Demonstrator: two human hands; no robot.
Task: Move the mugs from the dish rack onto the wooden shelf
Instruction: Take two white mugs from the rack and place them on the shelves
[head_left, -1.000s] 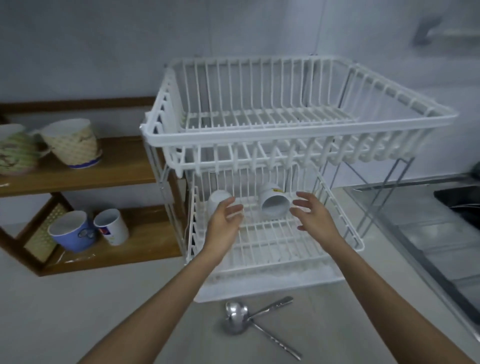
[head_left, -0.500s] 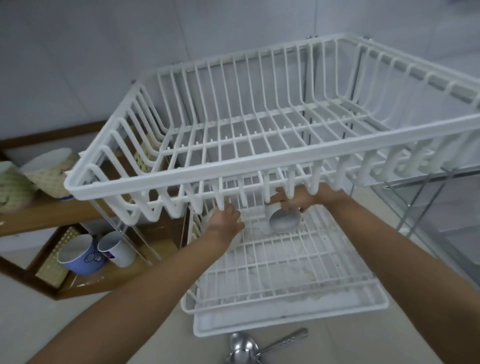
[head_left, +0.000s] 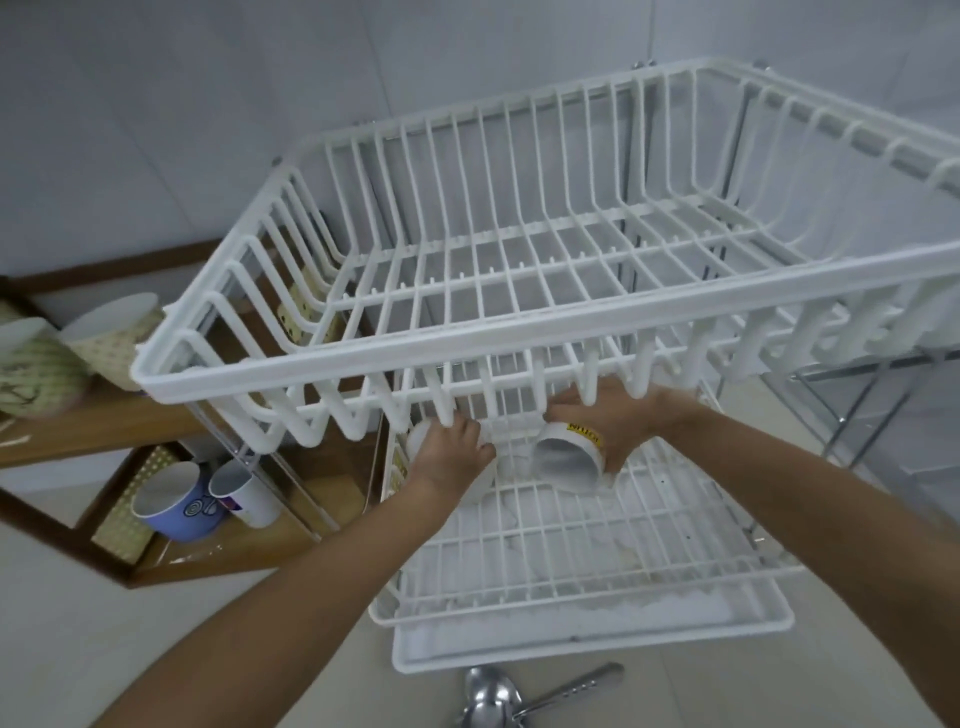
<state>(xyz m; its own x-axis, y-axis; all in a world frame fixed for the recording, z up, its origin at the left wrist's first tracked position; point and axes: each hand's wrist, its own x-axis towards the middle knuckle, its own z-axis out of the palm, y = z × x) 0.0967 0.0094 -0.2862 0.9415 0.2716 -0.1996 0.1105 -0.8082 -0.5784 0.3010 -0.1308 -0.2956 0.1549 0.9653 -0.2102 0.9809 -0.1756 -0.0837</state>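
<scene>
Right hand (head_left: 618, 428): fingers wrapped round a white mug (head_left: 569, 460) from above, thumb on its right side. The mug lies tilted, open mouth toward the camera, grey-white inside; a yellow band with dark lettering runs near its rim. It sits at the back of the lower tier of the rack (head_left: 519, 364), just under the front rail of the upper basket.

Left hand (head_left: 452, 454): palm down, fingers curled over a second white mug (head_left: 418, 439), at 9 o'clock from the first. Only a rounded white edge of this mug shows past the knuckles and wrist; its handle and mouth cannot be made out. The grip appears closed on it.

Both forearms enter from the bottom corners and converge under the upper basket, wrists roughly level, hands near each other but apart.

The rack is white coated wire, two tiers, with a drip tray (head_left: 597, 642) beneath the lower tier. The upper basket holds nothing visible.

At 9 o'clock from the rack stands the wooden shelf (head_left: 104, 431). Upper board: two patterned cups (head_left: 111, 332). Lower board: a blue mug (head_left: 174, 501) and a white cup (head_left: 244, 491), touching.

At 6 o'clock, metal spoons (head_left: 498, 699) lie on the bench (head_left: 62, 623).
</scene>
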